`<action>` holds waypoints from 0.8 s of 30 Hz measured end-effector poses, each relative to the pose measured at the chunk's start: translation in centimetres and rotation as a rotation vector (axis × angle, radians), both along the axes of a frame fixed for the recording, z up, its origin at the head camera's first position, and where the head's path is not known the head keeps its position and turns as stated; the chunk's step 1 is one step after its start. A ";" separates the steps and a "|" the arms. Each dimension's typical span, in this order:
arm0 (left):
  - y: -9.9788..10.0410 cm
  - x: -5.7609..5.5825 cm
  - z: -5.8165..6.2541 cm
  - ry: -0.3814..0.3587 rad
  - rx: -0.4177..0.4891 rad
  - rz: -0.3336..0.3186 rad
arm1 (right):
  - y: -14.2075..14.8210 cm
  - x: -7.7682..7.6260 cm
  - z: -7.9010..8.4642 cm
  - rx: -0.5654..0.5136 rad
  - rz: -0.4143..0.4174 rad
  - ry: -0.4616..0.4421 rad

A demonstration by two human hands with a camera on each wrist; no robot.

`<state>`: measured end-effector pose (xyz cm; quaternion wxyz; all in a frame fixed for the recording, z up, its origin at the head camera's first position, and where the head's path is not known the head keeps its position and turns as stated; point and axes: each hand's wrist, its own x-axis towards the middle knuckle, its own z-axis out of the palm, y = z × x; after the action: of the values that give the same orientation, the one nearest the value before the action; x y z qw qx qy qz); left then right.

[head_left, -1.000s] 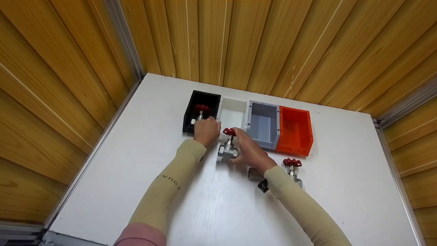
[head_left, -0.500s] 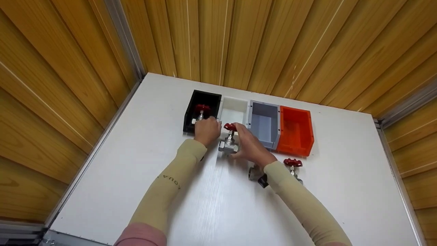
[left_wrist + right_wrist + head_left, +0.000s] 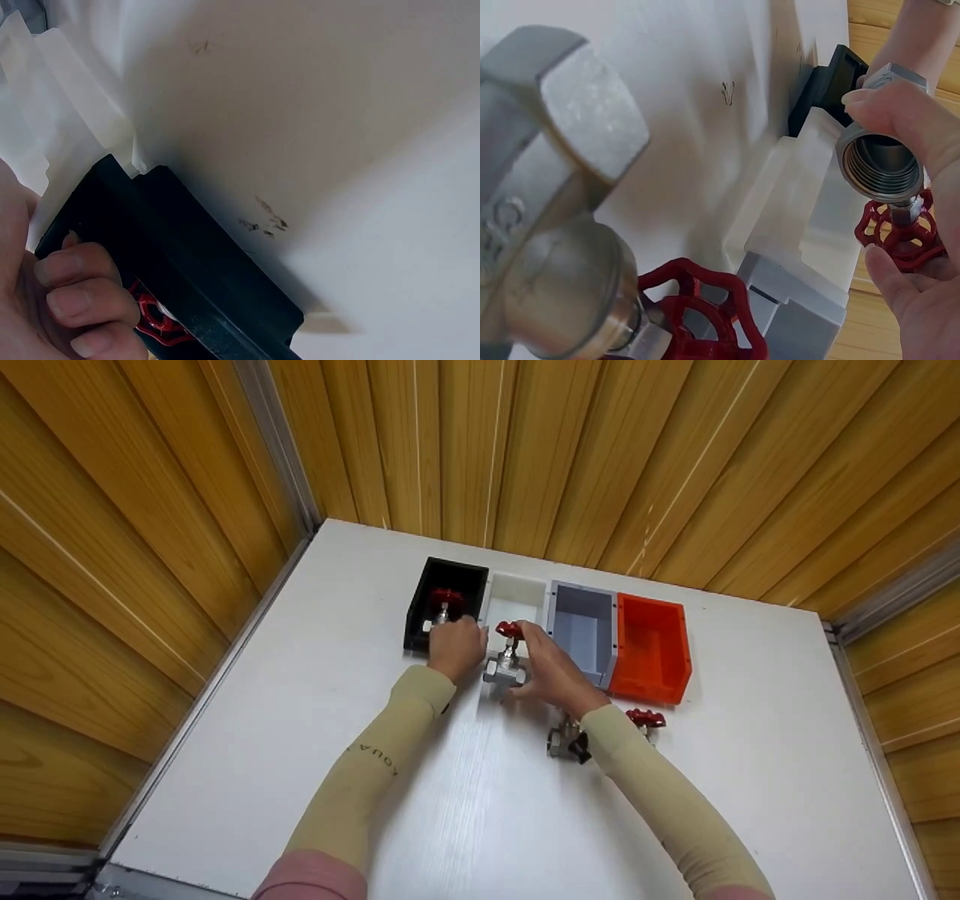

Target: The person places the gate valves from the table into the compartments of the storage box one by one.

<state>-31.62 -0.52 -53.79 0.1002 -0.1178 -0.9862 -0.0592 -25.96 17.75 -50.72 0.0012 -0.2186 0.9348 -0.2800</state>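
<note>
My right hand (image 3: 555, 671) holds a metal gate valve (image 3: 505, 670) with a red handwheel just in front of the white bin (image 3: 517, 589). In the right wrist view the thumb lies on the valve body (image 3: 881, 169), its threaded opening showing, and fingers are at the red handwheel (image 3: 904, 238). My left hand (image 3: 456, 647) grips the near right corner of the black bin (image 3: 459, 571); the left wrist view shows its curled fingers (image 3: 82, 300) against that bin. Inside the black bin is another valve with a red handwheel (image 3: 448, 598).
A grey bin (image 3: 583, 607) and an orange bin (image 3: 651, 641) continue the row rightward. Under my right forearm stand a valve with a black part (image 3: 566, 740) and one with a red handwheel (image 3: 646, 718). Wood-look panels (image 3: 480, 442) rise behind the white table (image 3: 300, 720).
My right hand has moved the gate valve forward, away from me, up to the white bin's front. The left hand stays at the black bin.
</note>
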 end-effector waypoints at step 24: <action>0.2 0.2 0.0 -0.008 -0.021 0.025 | 0.3 -2.8 1.1 -0.011 -0.036 -0.051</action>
<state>-31.45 -0.37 -53.75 0.0956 -0.1061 -0.9886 -0.0479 -28.73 18.06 -49.65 0.0189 -0.1947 0.9366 -0.2906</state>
